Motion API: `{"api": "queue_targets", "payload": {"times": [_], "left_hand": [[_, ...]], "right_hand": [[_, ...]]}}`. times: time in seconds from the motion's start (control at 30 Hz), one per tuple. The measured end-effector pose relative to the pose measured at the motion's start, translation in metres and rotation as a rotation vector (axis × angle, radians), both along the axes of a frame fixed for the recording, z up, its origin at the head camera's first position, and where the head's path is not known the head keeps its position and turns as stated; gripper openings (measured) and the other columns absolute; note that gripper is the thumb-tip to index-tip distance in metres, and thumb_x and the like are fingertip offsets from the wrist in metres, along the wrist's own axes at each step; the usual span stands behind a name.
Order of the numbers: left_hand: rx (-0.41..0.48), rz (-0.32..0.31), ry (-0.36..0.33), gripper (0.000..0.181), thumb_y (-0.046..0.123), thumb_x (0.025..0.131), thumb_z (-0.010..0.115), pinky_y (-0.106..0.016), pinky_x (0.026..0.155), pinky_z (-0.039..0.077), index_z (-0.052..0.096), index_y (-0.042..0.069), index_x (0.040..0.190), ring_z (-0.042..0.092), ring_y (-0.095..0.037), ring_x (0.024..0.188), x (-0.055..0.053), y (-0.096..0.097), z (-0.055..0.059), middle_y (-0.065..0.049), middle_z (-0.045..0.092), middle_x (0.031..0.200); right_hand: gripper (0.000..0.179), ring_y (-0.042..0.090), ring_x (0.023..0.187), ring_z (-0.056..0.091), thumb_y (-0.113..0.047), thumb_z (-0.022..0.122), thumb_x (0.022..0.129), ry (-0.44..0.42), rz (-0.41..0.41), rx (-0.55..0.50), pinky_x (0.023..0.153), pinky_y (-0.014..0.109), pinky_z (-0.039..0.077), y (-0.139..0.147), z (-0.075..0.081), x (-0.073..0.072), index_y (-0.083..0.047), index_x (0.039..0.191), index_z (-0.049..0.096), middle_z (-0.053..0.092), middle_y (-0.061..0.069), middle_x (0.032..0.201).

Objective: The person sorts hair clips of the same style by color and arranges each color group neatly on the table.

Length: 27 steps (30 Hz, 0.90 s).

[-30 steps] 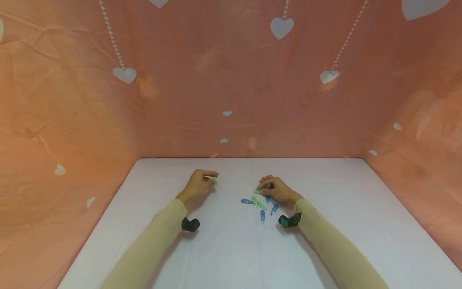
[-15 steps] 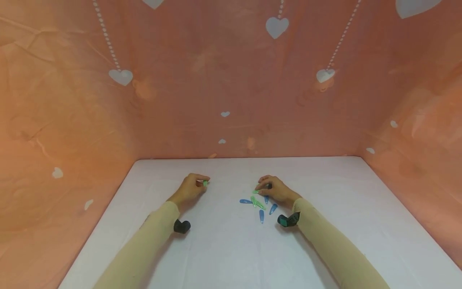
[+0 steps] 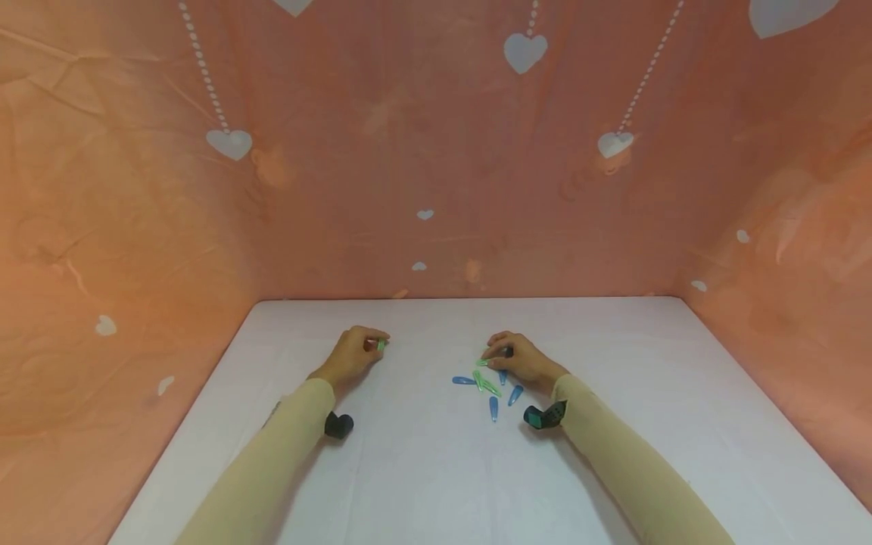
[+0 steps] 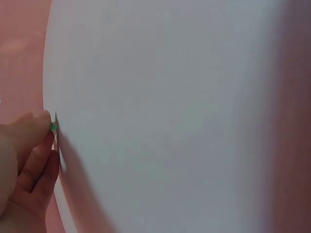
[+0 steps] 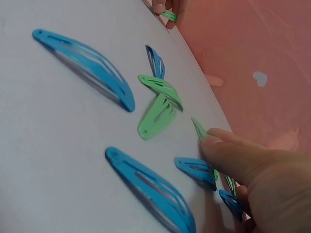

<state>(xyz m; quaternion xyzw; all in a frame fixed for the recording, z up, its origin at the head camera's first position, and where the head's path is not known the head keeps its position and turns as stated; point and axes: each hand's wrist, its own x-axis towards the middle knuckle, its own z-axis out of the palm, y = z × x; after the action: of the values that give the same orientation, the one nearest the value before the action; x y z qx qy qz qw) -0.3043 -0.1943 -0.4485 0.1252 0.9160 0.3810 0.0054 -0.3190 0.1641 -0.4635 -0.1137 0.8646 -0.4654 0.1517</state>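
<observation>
Pinching a green clip (image 3: 381,345) in the left hand (image 3: 350,354), well left of the blue clips (image 3: 493,409), and a second clip (image 3: 482,362) in the right hand (image 3: 526,359) beside them; probably separating clips, next needing a gentle set-down.

The head view looks forward and down from afar. Closer wrist views share the left hand (image 4: 30,170), topmost in the right.

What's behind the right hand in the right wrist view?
Partly visible: a green clip at the thumb, a second green clip and a blue clip. The right hand covers the rest.
</observation>
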Motion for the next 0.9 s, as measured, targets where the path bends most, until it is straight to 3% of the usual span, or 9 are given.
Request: {"api": "queue_targets", "payload": {"times": [0.23, 0.37, 0.6, 0.9], "left_hand": [[0.091, -0.01, -0.047, 0.031, 0.0, 0.087, 0.075, -0.026, 0.077, 0.05, 0.073, 0.0, 0.117, 0.059, -0.016, 0.085, -0.003, 0.006, -0.002, -0.012, 0.07, 0.102], [0.038, -0.02, -0.018, 0.029, 0.003, 0.086, 0.077, -0.033, 0.083, 0.052, 0.073, 0.001, 0.115, 0.061, -0.018, 0.087, -0.005, 0.006, -0.002, -0.01, 0.072, 0.097], [-0.084, 0.011, 0.032, 0.031, 0.012, 0.086, 0.08, -0.047, 0.098, 0.048, 0.073, 0.003, 0.114, 0.062, -0.026, 0.103, -0.003, 0.002, -0.002, -0.012, 0.071, 0.108], [-0.082, 0.056, -0.006, 0.023, 0.014, 0.088, 0.079, -0.048, 0.102, 0.049, 0.073, 0.003, 0.107, 0.064, -0.031, 0.112, 0.005, 0.005, 0.003, -0.015, 0.071, 0.113]], "right_hand": [[0.016, 0.038, 0.144, 0.035, -0.008, 0.07, 0.093, 0.041, 0.028, 0.01, 0.122, 0.064, 0.015, 0.0, -0.001, -0.001, -0.009, 0.105, 0.079, 0.054, 0.012, 0.139], [0.015, 0.038, 0.143, 0.037, -0.007, 0.07, 0.092, 0.053, 0.034, 0.004, 0.122, 0.063, 0.017, 0.0, -0.001, -0.001, -0.008, 0.105, 0.079, 0.055, 0.013, 0.138], [0.015, 0.038, 0.142, 0.037, -0.006, 0.07, 0.092, 0.065, 0.046, 0.006, 0.122, 0.062, 0.017, 0.001, 0.0, 0.0, -0.006, 0.104, 0.079, 0.055, 0.014, 0.138], [0.015, 0.039, 0.139, 0.04, -0.004, 0.07, 0.091, 0.096, 0.072, 0.01, 0.121, 0.062, 0.019, 0.002, 0.001, 0.001, -0.004, 0.104, 0.079, 0.056, 0.016, 0.134]]}}
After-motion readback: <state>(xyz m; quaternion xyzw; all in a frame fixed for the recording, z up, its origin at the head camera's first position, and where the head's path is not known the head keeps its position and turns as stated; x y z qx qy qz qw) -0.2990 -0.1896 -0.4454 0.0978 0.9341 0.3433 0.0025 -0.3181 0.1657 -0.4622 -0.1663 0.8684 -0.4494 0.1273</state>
